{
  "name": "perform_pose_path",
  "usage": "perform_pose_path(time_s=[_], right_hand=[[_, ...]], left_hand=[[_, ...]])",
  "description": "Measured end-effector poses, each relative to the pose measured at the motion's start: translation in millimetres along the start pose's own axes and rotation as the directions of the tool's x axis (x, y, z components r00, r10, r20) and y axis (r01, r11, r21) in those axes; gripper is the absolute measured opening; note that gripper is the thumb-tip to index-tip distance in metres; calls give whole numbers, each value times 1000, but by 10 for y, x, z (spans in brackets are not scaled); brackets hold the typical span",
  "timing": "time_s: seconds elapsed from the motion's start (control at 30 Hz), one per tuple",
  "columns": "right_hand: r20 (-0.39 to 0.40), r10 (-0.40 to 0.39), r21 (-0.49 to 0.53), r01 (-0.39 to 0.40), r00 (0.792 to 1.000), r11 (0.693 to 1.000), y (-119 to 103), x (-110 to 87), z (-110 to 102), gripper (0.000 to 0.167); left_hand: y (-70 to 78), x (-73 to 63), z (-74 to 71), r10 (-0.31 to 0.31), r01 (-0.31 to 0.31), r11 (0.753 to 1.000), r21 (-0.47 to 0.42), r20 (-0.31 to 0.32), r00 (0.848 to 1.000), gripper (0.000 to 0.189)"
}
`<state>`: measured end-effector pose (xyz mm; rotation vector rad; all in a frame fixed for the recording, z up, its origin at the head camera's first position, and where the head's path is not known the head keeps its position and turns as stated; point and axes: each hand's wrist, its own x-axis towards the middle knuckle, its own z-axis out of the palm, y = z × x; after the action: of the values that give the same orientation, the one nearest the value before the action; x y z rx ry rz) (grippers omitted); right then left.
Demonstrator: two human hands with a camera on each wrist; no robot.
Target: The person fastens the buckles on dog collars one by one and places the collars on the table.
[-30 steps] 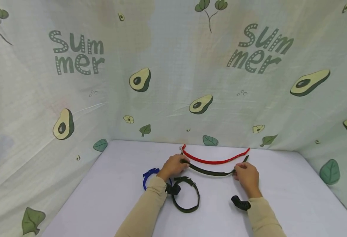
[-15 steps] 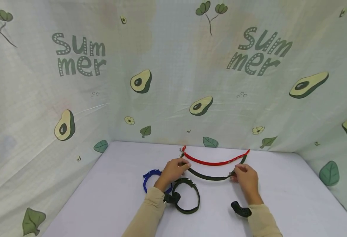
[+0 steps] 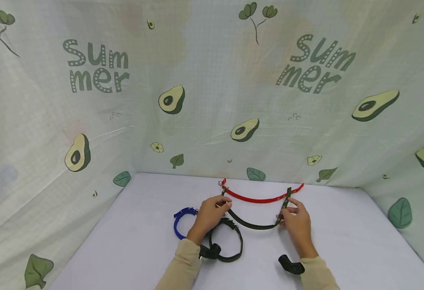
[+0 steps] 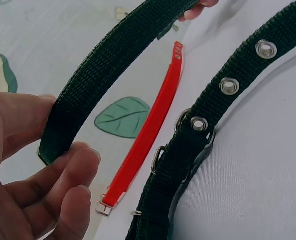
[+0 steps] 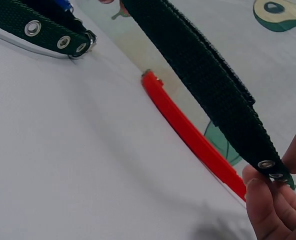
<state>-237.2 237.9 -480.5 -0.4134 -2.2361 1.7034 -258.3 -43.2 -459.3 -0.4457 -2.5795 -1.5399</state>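
A dark green webbing collar hangs in a shallow curve between my two hands, above the table. My left hand pinches it near its left end, between thumb and fingers in the left wrist view. The right hand pinches the end with metal eyelets, and a short tip sticks up past the fingers. Behind the held collar lies a red collar, stretched out with its buckle at the left. A second green collar, buckled into a loop, lies nearer me, beside my left wrist.
A blue collar, also looped, sits left of the green loop and is partly covered by my left hand. The white table ends at a printed sheet hung behind and at the sides.
Both hands have come nearer to me with the green collar and slightly closer together, so it sags more. Its eyelet end has swung left and now points up more steeply.
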Motion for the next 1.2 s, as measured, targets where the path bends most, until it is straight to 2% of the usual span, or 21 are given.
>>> perform_pose_path(time_s=[0.2,0.4,0.6,0.73,0.87,1.07,1.2], right_hand=[[-24,-14,-11,14,1000,1000,-3,-63,31,50],[-34,-33,23,34,999,999,-12,-108,70,47],[-37,-70,42,71,997,997,-31,-133,85,42],[-36,-81,42,82,996,996,-23,-146,94,40],[-39,-98,67,100,994,993,-23,-165,108,39],[-35,-166,89,169,985,982,-70,-215,160,37],[-27,-189,83,190,982,978,-86,-248,190,36]], left_hand=[[81,-40,-16,17,-17,1000,-7,6,1000,24],[84,-57,-31,-14,14,1000,-15,31,999,38],[63,-52,-4,-43,48,996,-73,74,996,61],[47,-55,20,-65,75,992,-98,98,993,67],[57,-62,32,-78,86,993,-86,98,992,71],[80,-52,31,-64,68,997,-40,90,994,82],[93,-62,32,-64,66,998,-24,89,994,78]])
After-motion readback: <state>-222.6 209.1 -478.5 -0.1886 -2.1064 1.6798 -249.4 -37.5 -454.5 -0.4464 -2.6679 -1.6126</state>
